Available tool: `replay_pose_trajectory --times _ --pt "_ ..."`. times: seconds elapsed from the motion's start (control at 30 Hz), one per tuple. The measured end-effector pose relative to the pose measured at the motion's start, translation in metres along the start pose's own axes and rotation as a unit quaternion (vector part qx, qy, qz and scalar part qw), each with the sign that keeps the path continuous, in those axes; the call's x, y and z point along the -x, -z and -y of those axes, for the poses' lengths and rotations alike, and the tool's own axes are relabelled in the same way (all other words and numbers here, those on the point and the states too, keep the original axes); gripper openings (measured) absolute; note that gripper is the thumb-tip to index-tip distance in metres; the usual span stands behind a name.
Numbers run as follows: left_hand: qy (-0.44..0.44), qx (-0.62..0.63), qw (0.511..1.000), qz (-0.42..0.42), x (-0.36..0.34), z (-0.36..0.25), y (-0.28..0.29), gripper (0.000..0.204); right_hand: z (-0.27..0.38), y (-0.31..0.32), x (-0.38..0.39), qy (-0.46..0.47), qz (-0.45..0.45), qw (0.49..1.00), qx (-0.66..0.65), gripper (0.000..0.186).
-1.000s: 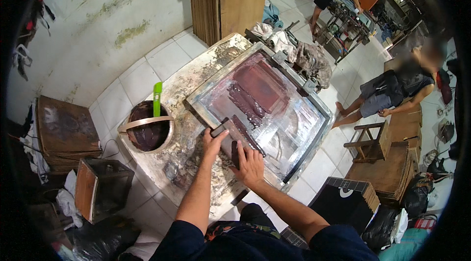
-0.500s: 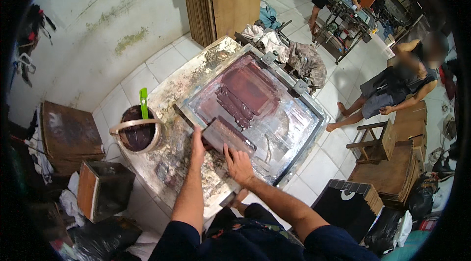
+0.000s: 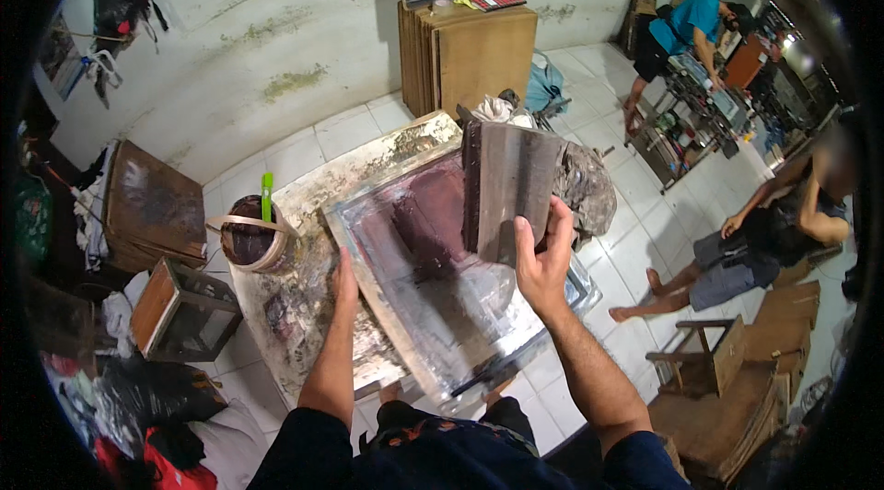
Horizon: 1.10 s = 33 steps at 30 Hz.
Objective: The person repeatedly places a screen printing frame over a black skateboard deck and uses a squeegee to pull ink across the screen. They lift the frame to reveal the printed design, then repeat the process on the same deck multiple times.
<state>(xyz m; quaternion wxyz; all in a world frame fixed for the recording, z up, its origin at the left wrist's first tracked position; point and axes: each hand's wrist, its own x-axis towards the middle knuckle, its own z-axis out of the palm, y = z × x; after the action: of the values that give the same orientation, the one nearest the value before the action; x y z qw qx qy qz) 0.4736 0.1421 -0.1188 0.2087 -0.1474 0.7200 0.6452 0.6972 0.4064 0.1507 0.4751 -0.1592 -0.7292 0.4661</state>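
My right hand (image 3: 547, 264) grips a squeegee (image 3: 520, 181) and holds it up above the far right side of a screen-printing frame (image 3: 387, 306). Dark ink coats the squeegee's left edge. My left hand (image 3: 344, 283) is at the frame's left edge, thumb on top and the other fingers hidden; the frame looks tilted, its near end raised off the table. Dark maroon ink (image 3: 428, 223) covers the far part of the mesh. To the left, a bucket (image 3: 267, 255) of dark ink stands on the stained table (image 3: 304, 177) with a green-handled tool (image 3: 267, 195) in it.
Cloth bundles (image 3: 589, 191) lie beyond the table's right side. Stacked boards (image 3: 470, 57) stand at the back wall. A seated person (image 3: 764, 241) is at the right, and another person (image 3: 686, 29) works at a far cart. A wooden stool (image 3: 704, 356) stands at the right.
My right hand has lifted the squeegee off the screen, up and to the right. The frame has tilted up with my left hand at its edge. The view has shifted.
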Motion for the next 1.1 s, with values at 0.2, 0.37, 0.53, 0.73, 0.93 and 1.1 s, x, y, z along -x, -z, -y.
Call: replay_pose_trajectory --times 0.2,0.37,0.53,0.73,0.93,1.1 --pt "-0.208 0.307 0.908 0.195 0.164 -0.115 -0.027 0.069 -0.036 0.049 -0.100 -0.020 0.094 0.995 0.016 0.055" --pt "-0.277 0.298 0.913 0.037 0.279 -0.187 -0.091 0.058 -0.059 0.030 -0.175 -0.025 0.202 0.976 0.079 0.060" --pt "-0.358 0.196 0.907 0.107 0.311 -0.249 -0.118 0.057 -0.074 0.006 -0.218 -0.040 0.258 0.960 0.105 0.061" --pt "-0.404 0.056 0.913 0.000 0.362 -0.328 -0.182 0.052 -0.079 0.015 -0.269 -0.008 0.301 0.941 0.152 0.066" --pt "-0.392 0.090 0.915 0.012 0.398 -0.398 -0.268 0.047 -0.091 0.051 -0.334 0.046 0.315 0.946 0.062 0.069" --pt "-0.405 0.062 0.912 0.021 0.419 -0.442 -0.327 0.045 -0.084 0.082 -0.366 0.023 0.300 0.954 0.012 0.070"
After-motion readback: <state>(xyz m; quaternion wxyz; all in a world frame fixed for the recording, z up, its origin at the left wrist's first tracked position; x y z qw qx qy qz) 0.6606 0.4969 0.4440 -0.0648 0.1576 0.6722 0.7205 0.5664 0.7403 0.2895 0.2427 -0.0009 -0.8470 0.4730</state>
